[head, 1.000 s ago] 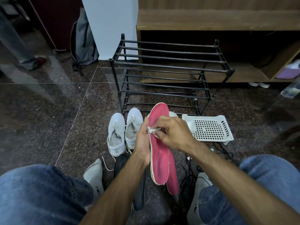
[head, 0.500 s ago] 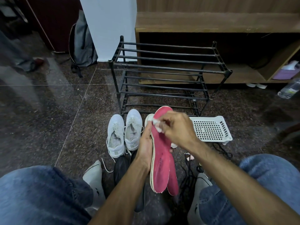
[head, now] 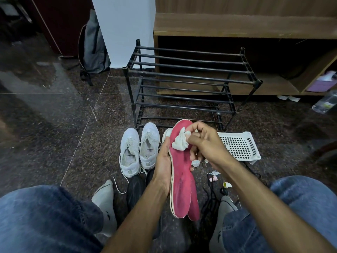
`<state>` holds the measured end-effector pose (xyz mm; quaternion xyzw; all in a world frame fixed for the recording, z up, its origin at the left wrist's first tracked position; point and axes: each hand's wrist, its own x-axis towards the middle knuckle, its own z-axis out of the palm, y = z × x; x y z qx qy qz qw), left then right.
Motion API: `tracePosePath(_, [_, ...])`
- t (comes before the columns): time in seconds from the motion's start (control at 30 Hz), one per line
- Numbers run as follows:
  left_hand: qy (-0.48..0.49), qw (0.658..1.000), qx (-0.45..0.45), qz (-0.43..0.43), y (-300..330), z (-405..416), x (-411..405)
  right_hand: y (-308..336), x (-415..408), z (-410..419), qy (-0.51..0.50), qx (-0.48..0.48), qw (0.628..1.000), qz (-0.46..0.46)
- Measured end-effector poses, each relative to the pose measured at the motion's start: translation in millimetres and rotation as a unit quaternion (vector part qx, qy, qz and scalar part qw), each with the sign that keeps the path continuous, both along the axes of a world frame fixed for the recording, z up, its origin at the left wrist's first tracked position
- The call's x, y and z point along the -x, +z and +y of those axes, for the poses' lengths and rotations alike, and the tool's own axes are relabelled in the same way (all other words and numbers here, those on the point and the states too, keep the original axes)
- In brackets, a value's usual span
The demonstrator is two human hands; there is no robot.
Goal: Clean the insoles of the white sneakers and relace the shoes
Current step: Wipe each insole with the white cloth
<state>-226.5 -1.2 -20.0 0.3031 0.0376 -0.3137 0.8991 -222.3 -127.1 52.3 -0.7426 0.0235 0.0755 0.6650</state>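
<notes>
Head view: person is wiping red insoles [head: 182, 179], insole-cleaning step underway, lacing not yet started. Right hand [head: 206, 145] is pinching a crumpled white cloth [head: 179, 141] on the toe end, fingers curled tight. Left hand [head: 164, 165] is gripping both insoles by the edge. White sneakers [head: 139, 148] are sitting just left on the floor. Next likely needs wiping heelward.

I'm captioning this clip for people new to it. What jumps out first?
The two bright red foam insoles at centre, gripped by the left hand while the right hand presses a crumpled white cloth to the upper end. Just left, the pair of white sneakers sits on the dark floor before the black metal rack.
</notes>
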Motion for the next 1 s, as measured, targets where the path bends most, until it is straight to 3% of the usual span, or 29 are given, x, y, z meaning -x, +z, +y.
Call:
tracePosePath(0.1, [0.004, 1.0, -0.005, 0.012, 3, -2, 0, -10, -2, -3, -0.013, 0.179, 0.981, -0.067])
tracePosePath(0.17, [0.004, 1.0, -0.012, 0.017, 4, -2, 0, -15, -1, -5, -0.041, 0.345, 0.928, -0.136])
tracePosePath(0.2, [0.006, 1.0, -0.013, 0.019, 4, -1, 0, -15, 1, -5, -0.055, 0.381, 0.907, -0.171])
tracePosePath(0.33, [0.017, 0.999, 0.001, 0.033, 5, 2, -1, -17, 10, -3, -0.01, 0.32, 0.904, -0.282])
tracePosePath(0.43, [0.019, 0.998, 0.021, 0.064, 9, 0, 1, -20, 12, 1, 0.045, 0.358, 0.899, -0.248])
tracePosePath(0.57, [0.02, 0.998, 0.01, 0.067, 13, -2, 4, -23, 7, 7, -0.028, 0.387, 0.887, -0.248])
tracePosePath(0.67, [0.034, 0.994, 0.012, 0.104, 10, -1, 4, -29, 14, 17, -0.058, 0.296, 0.935, -0.189])
tracePosePath(0.77, [0.056, 0.993, 0.017, 0.099, 6, 3, 4, -30, 31, 27, 0.005, 0.203, 0.963, -0.178])
tracePosePath(0.9, [0.066, 0.993, 0.003, 0.099, 6, -8, 7, -23, 14, 21, -0.008, 0.343, 0.9, -0.271])
tracePosePath(1.0, [0.013, 0.998, -0.002, 0.062, -4, -13, 6, -19, -8, 15, -0.076, 0.401, 0.876, -0.257])
